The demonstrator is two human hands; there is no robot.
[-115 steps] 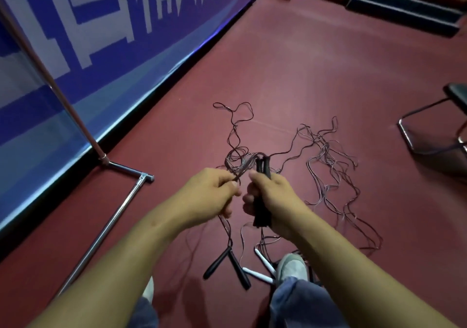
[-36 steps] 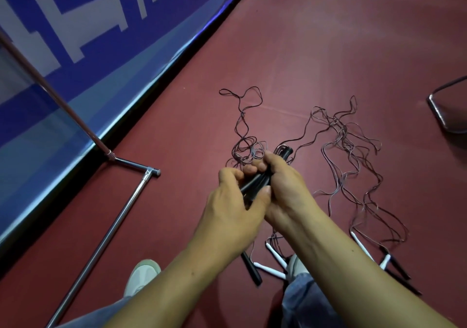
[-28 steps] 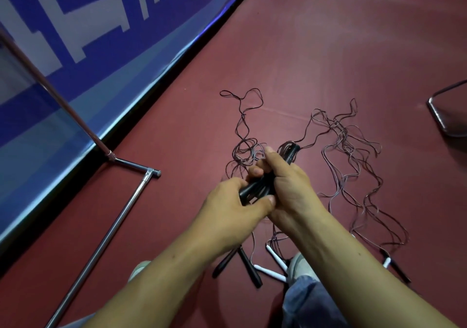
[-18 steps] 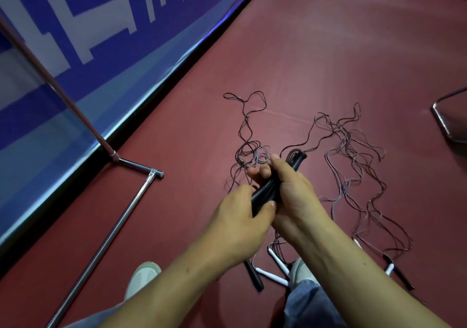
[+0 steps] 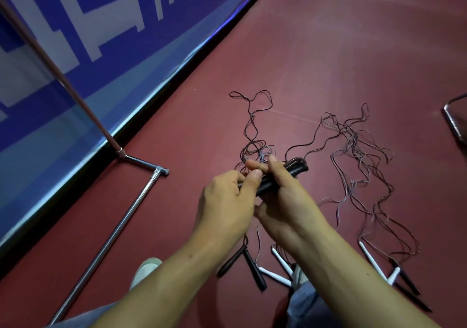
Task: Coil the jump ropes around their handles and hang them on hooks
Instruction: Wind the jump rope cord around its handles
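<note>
Within right hand (image 5: 285, 201) grip, black handles (image 5: 297, 169)

Dim, flat indoor light. Red floor (image 5: 341, 57) brightest mid-frame, murky toward the lower corners. Blue-white glare along the banner (image 5: 101, 49) bottom edge; glints on the chrome bar (image 5: 121, 216). Thin ropes (image 5: 351, 135) sharp enough; frame edges bowed, slightly soft.

No legible lettering on banner (image 5: 177, 24)

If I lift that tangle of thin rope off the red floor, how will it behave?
Probably floppy: the thin rope lies in loose wavy loops. Likely light, being so fine. It may snag, since strands cross one another.
</note>
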